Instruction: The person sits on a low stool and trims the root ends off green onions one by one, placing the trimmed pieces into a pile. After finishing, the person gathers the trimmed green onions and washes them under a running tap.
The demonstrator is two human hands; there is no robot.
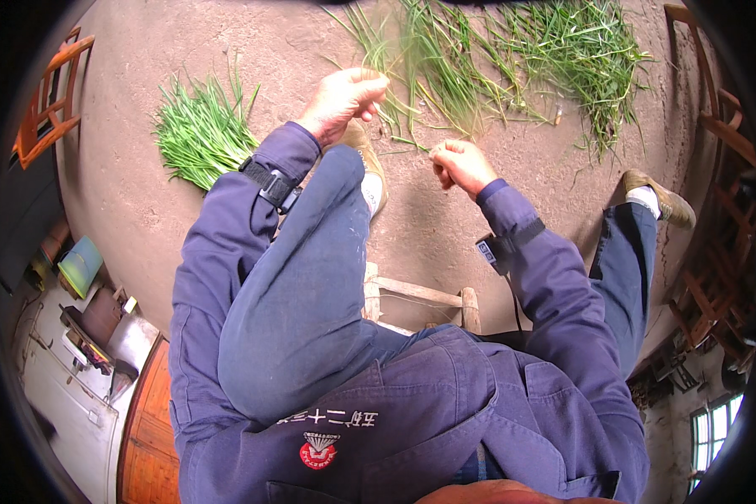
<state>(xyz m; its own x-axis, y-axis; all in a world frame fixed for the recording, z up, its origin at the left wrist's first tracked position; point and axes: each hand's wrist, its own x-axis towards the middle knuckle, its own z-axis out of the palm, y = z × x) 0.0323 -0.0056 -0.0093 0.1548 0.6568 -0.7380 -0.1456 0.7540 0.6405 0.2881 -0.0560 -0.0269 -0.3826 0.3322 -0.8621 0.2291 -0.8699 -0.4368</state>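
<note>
My left hand (346, 101) is above the toe of a tan shoe, thumb and index finger pinched together beside loose green blades; whether a thin blade is between them I cannot tell. Lower and to the right, my right hand (461, 165) has its fingers curled, and a thin green stem (409, 143) runs to its fingertips. Loose long-leaved greens (447, 75) lie spread on the floor beyond both hands, partly blurred. A denser heap of greens (579, 57) lies at the upper right. Left of my left forearm rests a neat bunch of chive-like greens (205, 129).
A wooden stool frame (419, 290) shows between my legs. My shoes (668, 198) rest on the rough floor. Orange-brown wooden chairs (50, 120) stand at the left edge, with more wooden furniture (724, 132) at the right. A greenish container (80, 266) is at the left.
</note>
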